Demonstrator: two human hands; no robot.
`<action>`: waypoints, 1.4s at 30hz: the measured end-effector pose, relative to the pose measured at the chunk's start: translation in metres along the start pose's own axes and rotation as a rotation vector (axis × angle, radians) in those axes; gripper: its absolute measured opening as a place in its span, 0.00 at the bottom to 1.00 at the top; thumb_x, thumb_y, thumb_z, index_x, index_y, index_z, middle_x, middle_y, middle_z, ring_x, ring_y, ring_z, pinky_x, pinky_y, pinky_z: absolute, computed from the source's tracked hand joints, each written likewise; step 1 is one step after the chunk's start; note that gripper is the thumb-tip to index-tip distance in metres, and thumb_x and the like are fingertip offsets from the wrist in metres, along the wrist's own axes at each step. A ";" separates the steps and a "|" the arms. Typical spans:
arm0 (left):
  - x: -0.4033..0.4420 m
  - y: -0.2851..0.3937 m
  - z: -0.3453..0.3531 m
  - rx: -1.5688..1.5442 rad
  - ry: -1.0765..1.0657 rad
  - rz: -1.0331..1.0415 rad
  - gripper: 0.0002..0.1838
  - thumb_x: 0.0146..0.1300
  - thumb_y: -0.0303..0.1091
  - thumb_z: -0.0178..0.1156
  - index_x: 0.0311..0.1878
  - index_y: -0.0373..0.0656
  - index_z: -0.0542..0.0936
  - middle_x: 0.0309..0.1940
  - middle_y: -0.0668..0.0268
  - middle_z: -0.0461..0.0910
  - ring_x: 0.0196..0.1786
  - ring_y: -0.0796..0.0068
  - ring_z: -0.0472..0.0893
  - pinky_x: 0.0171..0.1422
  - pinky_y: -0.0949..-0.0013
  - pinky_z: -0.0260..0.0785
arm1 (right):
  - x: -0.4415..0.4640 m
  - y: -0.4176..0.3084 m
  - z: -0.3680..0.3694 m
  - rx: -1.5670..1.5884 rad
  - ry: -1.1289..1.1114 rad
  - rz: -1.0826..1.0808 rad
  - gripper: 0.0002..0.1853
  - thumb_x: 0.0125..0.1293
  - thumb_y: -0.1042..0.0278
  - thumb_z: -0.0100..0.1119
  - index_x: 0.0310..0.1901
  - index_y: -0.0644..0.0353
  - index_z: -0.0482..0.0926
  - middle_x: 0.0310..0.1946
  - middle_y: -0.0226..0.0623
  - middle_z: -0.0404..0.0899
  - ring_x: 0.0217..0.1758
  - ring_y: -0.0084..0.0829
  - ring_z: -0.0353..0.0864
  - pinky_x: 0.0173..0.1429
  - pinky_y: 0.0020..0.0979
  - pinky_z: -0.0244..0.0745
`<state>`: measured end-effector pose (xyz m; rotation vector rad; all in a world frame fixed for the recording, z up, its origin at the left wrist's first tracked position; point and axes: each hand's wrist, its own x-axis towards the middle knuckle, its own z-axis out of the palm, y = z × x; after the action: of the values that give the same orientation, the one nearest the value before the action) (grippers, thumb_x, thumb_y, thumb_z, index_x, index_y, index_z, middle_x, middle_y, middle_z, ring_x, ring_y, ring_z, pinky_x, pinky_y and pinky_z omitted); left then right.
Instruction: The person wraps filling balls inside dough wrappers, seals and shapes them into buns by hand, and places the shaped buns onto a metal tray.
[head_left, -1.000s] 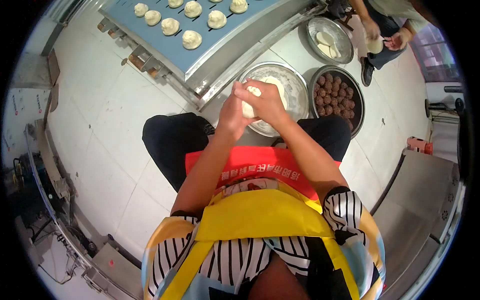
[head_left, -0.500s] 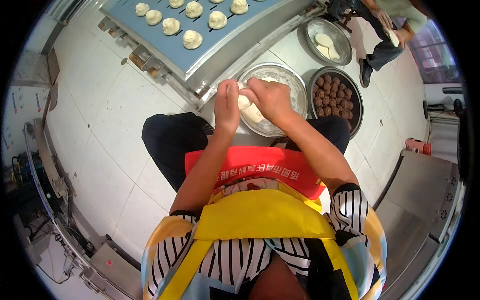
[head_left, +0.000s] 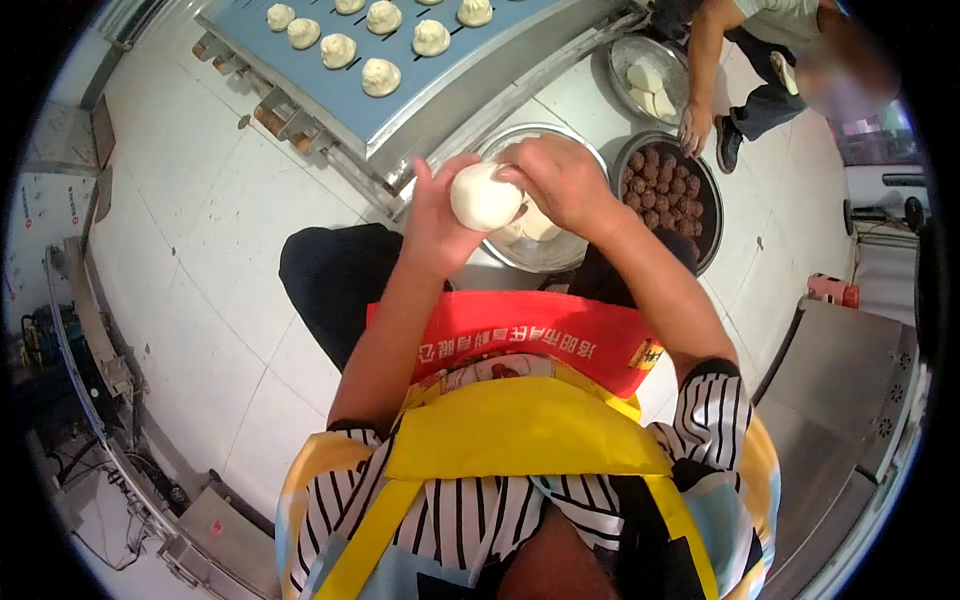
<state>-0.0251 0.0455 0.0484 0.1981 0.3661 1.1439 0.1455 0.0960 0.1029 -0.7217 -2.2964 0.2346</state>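
At upper centre, the left hand (head_left: pixel 438 228) cups a smooth, round dough ball (head_left: pixel 484 199), its edge pinched by the right hand (head_left: pixel 566 186).

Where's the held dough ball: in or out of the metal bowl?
Out: the dough ball rests in the left hand, right hand at its edge.

this looks like a food workshop. rows of dough buns (head_left: pixel 431 38) sit on a metal-framed blue surface (head_left: pixel 338 92), and basins (head_left: pixel 713 215) stand on white floor tiles (head_left: pixel 225 275).
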 end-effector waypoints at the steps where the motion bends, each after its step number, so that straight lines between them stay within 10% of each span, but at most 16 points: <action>1: 0.001 0.007 -0.002 -0.113 0.039 -0.263 0.39 0.63 0.72 0.40 0.63 0.48 0.66 0.57 0.54 0.72 0.59 0.57 0.75 0.59 0.49 0.72 | 0.001 0.000 0.000 -0.004 -0.071 -0.036 0.09 0.59 0.62 0.60 0.33 0.57 0.73 0.24 0.40 0.75 0.28 0.44 0.78 0.32 0.42 0.72; 4: 0.022 -0.001 -0.054 -0.259 -0.516 -0.496 0.41 0.61 0.74 0.39 0.63 0.49 0.67 0.56 0.55 0.73 0.58 0.55 0.76 0.59 0.49 0.72 | 0.001 0.001 -0.001 -0.029 -0.081 0.024 0.09 0.58 0.63 0.60 0.32 0.57 0.73 0.23 0.39 0.75 0.28 0.44 0.78 0.32 0.42 0.72; 9: 0.015 -0.001 0.001 1.634 0.054 0.920 0.33 0.48 0.30 0.72 0.59 0.45 0.71 0.58 0.57 0.69 0.59 0.57 0.70 0.60 0.54 0.66 | -0.009 0.006 0.024 0.442 0.163 0.767 0.13 0.67 0.62 0.57 0.30 0.63 0.76 0.17 0.37 0.76 0.16 0.31 0.72 0.25 0.32 0.69; 16: 0.022 0.008 -0.023 2.214 -0.261 1.220 0.31 0.47 0.22 0.69 0.57 0.51 0.74 0.60 0.60 0.66 0.61 0.51 0.66 0.64 0.53 0.62 | -0.014 0.044 0.038 1.092 -0.178 1.291 0.15 0.69 0.60 0.54 0.29 0.63 0.74 0.13 0.30 0.66 0.12 0.23 0.62 0.18 0.27 0.58; 21: 0.025 -0.022 -0.016 1.513 0.234 0.863 0.28 0.53 0.25 0.67 0.57 0.46 0.69 0.58 0.56 0.68 0.62 0.56 0.68 0.64 0.51 0.65 | -0.033 0.094 0.015 1.805 0.094 1.253 0.13 0.69 0.61 0.53 0.32 0.62 0.76 0.16 0.28 0.68 0.16 0.22 0.64 0.23 0.26 0.60; 24: 0.024 -0.027 -0.017 0.317 0.114 0.228 0.27 0.57 0.25 0.64 0.59 0.44 0.66 0.59 0.57 0.68 0.62 0.57 0.69 0.64 0.51 0.67 | -0.028 0.071 0.017 0.903 -0.013 1.359 0.12 0.69 0.63 0.52 0.44 0.62 0.79 0.23 0.30 0.76 0.25 0.20 0.74 0.31 0.22 0.68; 29: 0.013 -0.022 -0.011 0.062 0.025 0.030 0.26 0.69 0.52 0.51 0.60 0.43 0.65 0.54 0.57 0.73 0.52 0.57 0.78 0.55 0.56 0.73 | -0.069 0.106 0.032 -0.023 -0.510 0.761 0.20 0.63 0.66 0.59 0.57 0.59 0.77 0.57 0.42 0.76 0.56 0.40 0.77 0.59 0.39 0.72; 32: 0.020 -0.025 -0.020 0.162 0.081 -0.039 0.33 0.68 0.64 0.42 0.59 0.43 0.67 0.49 0.58 0.77 0.47 0.58 0.81 0.48 0.58 0.74 | -0.047 0.061 0.015 0.203 -0.115 0.657 0.25 0.58 0.67 0.63 0.60 0.57 0.74 0.62 0.43 0.71 0.65 0.45 0.70 0.67 0.39 0.64; 35: 0.022 -0.028 -0.021 0.307 0.137 -0.102 0.37 0.67 0.69 0.39 0.57 0.43 0.70 0.46 0.59 0.79 0.45 0.61 0.81 0.44 0.61 0.74 | -0.026 0.006 0.002 0.276 -0.192 0.242 0.31 0.54 0.68 0.67 0.62 0.57 0.72 0.64 0.43 0.69 0.67 0.44 0.68 0.70 0.37 0.62; 42: 0.023 -0.026 0.024 0.275 0.366 -0.104 0.43 0.63 0.75 0.33 0.58 0.43 0.72 0.47 0.62 0.80 0.48 0.66 0.81 0.47 0.63 0.75 | -0.047 -0.003 0.028 0.952 -0.047 0.694 0.44 0.40 0.60 0.78 0.61 0.61 0.67 0.54 0.43 0.76 0.58 0.35 0.75 0.62 0.32 0.68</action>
<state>0.0143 0.0573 0.0575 0.2080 0.8507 1.0229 0.1532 0.0681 0.0566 -0.9289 -1.5756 1.5294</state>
